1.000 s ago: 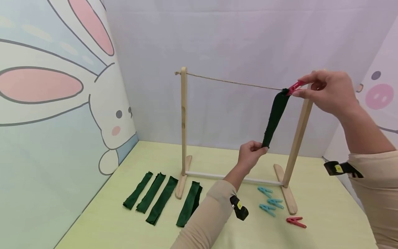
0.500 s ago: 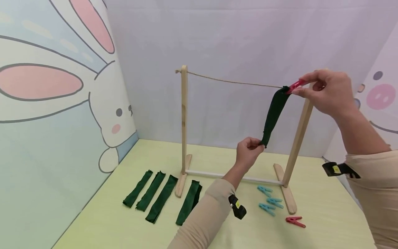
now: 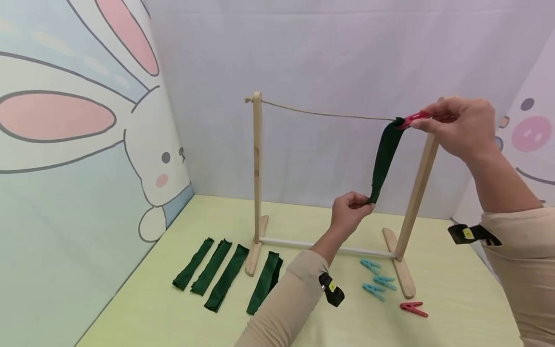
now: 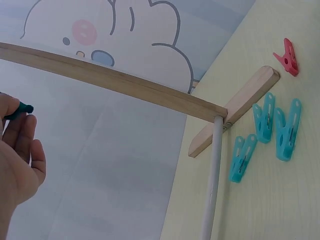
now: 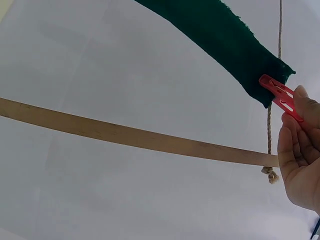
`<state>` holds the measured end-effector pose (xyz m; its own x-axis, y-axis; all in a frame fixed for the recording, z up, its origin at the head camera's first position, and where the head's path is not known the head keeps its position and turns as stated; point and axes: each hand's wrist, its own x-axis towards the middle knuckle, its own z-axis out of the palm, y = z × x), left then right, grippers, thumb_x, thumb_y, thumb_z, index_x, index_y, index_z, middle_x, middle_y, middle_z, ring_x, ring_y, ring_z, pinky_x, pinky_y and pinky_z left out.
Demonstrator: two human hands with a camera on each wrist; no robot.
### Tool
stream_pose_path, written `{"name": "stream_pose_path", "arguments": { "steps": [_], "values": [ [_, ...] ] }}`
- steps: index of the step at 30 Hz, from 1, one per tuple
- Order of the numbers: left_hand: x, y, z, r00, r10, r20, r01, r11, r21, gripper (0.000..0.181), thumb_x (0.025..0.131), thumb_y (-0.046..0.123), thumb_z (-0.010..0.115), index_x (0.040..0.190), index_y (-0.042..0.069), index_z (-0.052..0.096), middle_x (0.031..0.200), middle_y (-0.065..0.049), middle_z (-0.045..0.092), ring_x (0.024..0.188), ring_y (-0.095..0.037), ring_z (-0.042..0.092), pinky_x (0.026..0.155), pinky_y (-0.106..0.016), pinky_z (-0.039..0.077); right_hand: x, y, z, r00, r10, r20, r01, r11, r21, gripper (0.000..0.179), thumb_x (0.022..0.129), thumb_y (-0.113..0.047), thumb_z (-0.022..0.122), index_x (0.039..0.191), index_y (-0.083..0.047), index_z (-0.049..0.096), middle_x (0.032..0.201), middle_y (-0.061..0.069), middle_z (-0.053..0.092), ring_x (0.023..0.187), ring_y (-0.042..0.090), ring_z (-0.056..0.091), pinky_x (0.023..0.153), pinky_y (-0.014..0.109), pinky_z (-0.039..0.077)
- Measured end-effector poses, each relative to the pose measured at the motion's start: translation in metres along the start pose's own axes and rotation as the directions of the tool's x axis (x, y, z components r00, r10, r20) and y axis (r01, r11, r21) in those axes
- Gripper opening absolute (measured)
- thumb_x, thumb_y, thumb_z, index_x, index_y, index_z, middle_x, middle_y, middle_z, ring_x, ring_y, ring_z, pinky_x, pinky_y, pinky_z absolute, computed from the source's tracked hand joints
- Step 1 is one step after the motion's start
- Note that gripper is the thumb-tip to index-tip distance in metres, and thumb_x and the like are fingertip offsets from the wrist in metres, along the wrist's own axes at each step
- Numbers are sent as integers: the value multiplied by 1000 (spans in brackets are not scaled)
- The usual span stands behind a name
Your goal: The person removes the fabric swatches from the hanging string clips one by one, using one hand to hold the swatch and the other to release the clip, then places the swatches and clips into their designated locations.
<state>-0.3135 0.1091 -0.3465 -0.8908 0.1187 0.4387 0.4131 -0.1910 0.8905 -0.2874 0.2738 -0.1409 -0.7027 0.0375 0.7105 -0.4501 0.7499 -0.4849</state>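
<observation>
A dark green cloth strip (image 3: 385, 156) slants down from the twine line (image 3: 329, 114), near the right post. At its top end, my right hand (image 3: 464, 125) pinches a red clothespin (image 3: 414, 119) between thumb and fingers. In the right wrist view the clothespin (image 5: 280, 96) overlaps the strip's upper end (image 5: 265, 77), right where the twine passes behind. Lower down, my left hand (image 3: 350, 212) pinches the strip's bottom end and holds it out to the left. The left wrist view shows just a small tip of the cloth (image 4: 21, 110) between those fingers.
The line hangs on a wooden frame with a left post (image 3: 257, 168) and a right post (image 3: 416, 202), joined low by a white rod (image 3: 286, 245). Several green strips (image 3: 227, 278) lie at left. Three blue clothespins (image 3: 374, 290) and a red one (image 3: 414, 308) lie by the right foot.
The strip's top and the red clothespin have risen slightly, and the clothespin lies a little flatter. Both hands keep their hold with only small shifts.
</observation>
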Motion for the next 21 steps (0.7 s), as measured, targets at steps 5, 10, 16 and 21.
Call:
{"name": "stream_pose_path", "arguments": {
  "steps": [5, 10, 16, 21],
  "values": [
    [5, -15, 0, 1000, 5, -7, -5, 999, -51, 10, 77, -4, 71, 86, -1, 65, 76, -4, 64, 67, -6, 59, 63, -21, 50, 2, 0, 0, 999, 0, -49, 3, 997, 74, 30, 79, -13, 74, 99, 8, 68, 68, -25, 56, 60, -2, 52, 59, 8, 39],
    [6, -16, -3, 1000, 5, -8, -6, 998, -64, 12, 77, -4, 69, 88, 1, 66, 76, -5, 62, 66, -7, 58, 62, -21, 50, 4, 1, 0, 998, 0, -70, 7, 995, 97, 28, 79, -12, 74, 99, 7, 69, 67, -26, 57, 60, -4, 53, 59, 8, 40],
    [4, -14, -5, 1000, 3, 10, -3, 999, -44, 10, 79, -3, 68, 88, 1, 66, 72, 4, 58, 64, -7, 55, 59, -21, 49, 4, 0, 2, 991, -8, -136, 26, 992, 127, 31, 79, -14, 74, 101, 6, 69, 71, -24, 57, 62, -4, 52, 63, 9, 41],
    [2, -13, -6, 1000, 0, 8, 0, 999, -36, 10, 79, -2, 67, 88, 1, 66, 72, 4, 58, 64, -7, 55, 58, -21, 48, 2, 0, 6, 987, -4, -160, 28, 989, 146, 30, 78, -14, 75, 100, 5, 69, 72, -25, 57, 62, -4, 53, 66, 8, 41]
  ]
}}
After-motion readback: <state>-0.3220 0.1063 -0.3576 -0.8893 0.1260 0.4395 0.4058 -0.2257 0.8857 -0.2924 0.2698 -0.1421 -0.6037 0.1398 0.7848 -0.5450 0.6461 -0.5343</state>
